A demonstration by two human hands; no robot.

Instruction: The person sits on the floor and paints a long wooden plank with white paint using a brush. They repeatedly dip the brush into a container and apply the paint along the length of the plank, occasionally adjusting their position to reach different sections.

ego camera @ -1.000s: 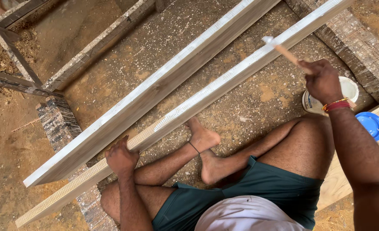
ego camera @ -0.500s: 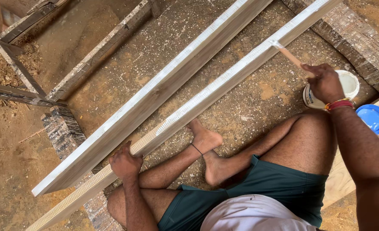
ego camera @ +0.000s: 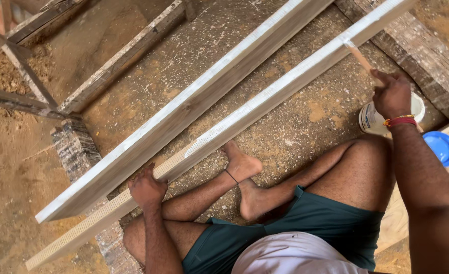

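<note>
Here, one near plank (ego camera: 244, 114), long and pale, lay propped on dark blocks across the sawdust floor. The left hand (ego camera: 146, 187) was closed over its lower stretch, steadying it. The right hand (ego camera: 392, 94) was closed on a brush (ego camera: 358, 56), bristles touching the plank's upper stretch. A white tub (ego camera: 370, 119) stood just below that plank, a blue lid (ego camera: 440, 147) beside it. A second plank (ego camera: 184, 109) lay above it. Judged: coating partly done, the lower stretch apparently left.

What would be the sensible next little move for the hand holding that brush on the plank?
Probably drawing the brush down along the near plank: the right hand has its tip on the edge, and the left hand steadies the plank lower down.
</note>
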